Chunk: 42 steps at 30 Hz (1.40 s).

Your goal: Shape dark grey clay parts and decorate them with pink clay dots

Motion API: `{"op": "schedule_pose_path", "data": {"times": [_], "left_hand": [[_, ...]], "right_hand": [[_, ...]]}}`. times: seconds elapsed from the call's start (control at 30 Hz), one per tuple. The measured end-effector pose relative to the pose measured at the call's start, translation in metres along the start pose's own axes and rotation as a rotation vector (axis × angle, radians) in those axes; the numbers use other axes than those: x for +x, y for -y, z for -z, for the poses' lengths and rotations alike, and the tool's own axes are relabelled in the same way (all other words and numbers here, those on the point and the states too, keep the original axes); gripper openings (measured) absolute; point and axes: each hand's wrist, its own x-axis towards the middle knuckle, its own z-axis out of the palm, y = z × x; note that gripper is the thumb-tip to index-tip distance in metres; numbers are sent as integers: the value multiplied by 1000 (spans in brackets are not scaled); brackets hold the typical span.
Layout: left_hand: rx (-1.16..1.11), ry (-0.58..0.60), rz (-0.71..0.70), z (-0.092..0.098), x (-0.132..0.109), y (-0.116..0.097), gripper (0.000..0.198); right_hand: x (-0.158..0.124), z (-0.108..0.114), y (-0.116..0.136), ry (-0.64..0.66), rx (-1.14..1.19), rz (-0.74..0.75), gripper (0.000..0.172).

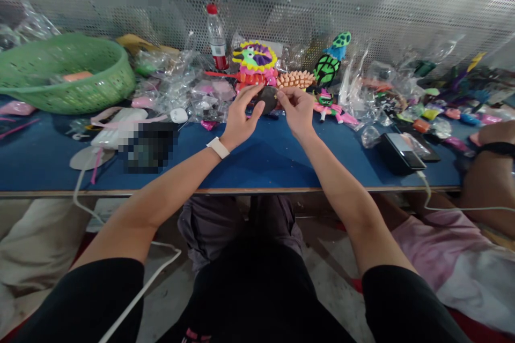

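Note:
My left hand [241,118] and my right hand [296,110] meet above the far part of the blue table [265,163]. Between them they hold a small dark rounded piece [267,99]. Left fingers curl round its left side; the right thumb and fingers pinch its right edge. A white band sits on my left wrist. Just behind the hands lie colourful toy figures: a yellow-rimmed purple one [254,59], an orange spiky one [295,80] and a green-and-black one [326,67].
A green plastic basket [64,72] stands at the far left. A red-capped bottle [217,37] and many clear bags line the perforated back wall. A black box [398,153] with a cable lies at right, beside another person's arm [493,142].

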Motion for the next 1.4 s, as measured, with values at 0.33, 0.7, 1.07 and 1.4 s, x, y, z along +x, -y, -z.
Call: {"op": "schedule_pose_path", "data": {"times": [0.33,0.7,1.07,1.4], "left_hand": [[64,19,-54,-1,0,3,78],[94,6,-64,0,1,9,65],[107,28,-66,-1,1,12,56],[53,-71,74,-3,5,19,74]], "right_hand": [[-1,-1,6,17,-32,5,56],[-5,-1,14,44,-105,42,40],[-8,-2,27,47,-179,63,41],[-6,1,11,120,-195,184,48]]}}
